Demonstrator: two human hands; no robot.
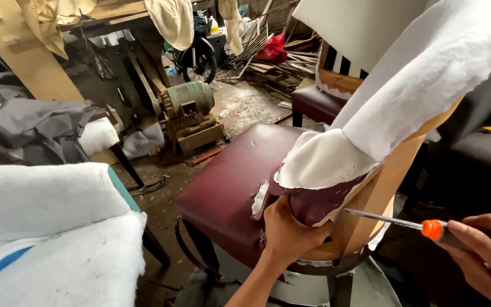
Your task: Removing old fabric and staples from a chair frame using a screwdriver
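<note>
Head | left hand (pixel 291 230) gripping maroon flap (pixel 313 202) | right hand (pixel 484 250) closed on screwdriver (pixel 393 220), prying staples beyond left fingertips | next likely: firmer levering under staples

No pkgs, labels, signs or screens anywhere in this workshop view.

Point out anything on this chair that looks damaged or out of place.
The maroon cover at the foot of the chair back is torn loose and ragged, with white padding bulging out and bare wood showing. The left hand grips that loose flap; the right hand points a screwdriver at it. The maroon seat looks whole.
</note>
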